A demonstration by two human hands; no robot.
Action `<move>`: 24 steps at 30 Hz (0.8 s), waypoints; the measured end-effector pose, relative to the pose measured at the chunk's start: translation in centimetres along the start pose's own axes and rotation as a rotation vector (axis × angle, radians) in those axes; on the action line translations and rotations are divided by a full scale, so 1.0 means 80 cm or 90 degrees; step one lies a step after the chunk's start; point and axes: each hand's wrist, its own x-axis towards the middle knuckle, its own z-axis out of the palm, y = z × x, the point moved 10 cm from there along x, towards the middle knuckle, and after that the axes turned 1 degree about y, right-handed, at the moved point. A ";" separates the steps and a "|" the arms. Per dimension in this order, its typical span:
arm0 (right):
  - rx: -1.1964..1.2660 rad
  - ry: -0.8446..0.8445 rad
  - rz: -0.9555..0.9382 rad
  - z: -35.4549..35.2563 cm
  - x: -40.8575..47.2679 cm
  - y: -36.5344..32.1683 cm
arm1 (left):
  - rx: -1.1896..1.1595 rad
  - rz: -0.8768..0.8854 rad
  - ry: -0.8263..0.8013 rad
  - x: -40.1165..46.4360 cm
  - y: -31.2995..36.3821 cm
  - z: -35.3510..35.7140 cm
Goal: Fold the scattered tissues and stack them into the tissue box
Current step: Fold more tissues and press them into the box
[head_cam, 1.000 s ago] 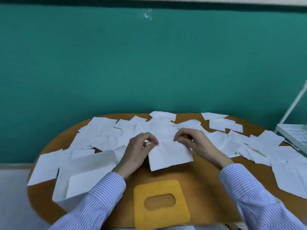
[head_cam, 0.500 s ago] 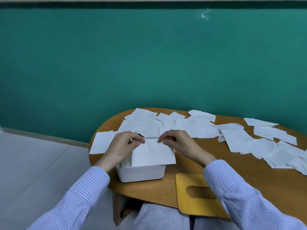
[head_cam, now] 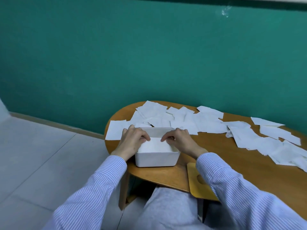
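Meanwhile, loose tissues point(head_cam: 207, 123) behind the tissue box point(head_cam: 157, 157), left hand point(head_cam: 131, 141) and right hand point(head_cam: 181, 141) pinching a folded tissue point(head_cam: 156, 145) inside.

A plain indoor room, perhaps a home or a simple office, though which cannot be told. Beyond the fingers point(head_cam: 146, 136) a bare teal wall point(head_cam: 132, 55) rises behind a small rounded wooden table point(head_cam: 232, 156), and to their left lies a pale tiled floor point(head_cam: 41, 155).

Smooth white plastic tissue box point(head_cam: 156, 159); glossy wood table point(head_cam: 240, 156).
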 end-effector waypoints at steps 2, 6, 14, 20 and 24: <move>-0.016 -0.013 0.002 -0.003 -0.001 -0.006 | 0.010 0.001 -0.017 0.001 0.002 -0.002; 0.010 -0.047 0.019 0.002 -0.009 -0.008 | 0.039 -0.017 -0.034 -0.001 0.001 -0.004; 0.074 -0.039 0.029 0.001 -0.018 -0.001 | 0.091 -0.011 -0.058 -0.004 0.016 -0.008; 0.116 -0.025 0.010 0.002 -0.020 0.008 | 0.176 0.036 -0.068 0.002 0.026 0.000; 0.156 0.044 -0.013 -0.016 -0.029 0.018 | 0.191 0.087 0.013 0.013 0.060 -0.004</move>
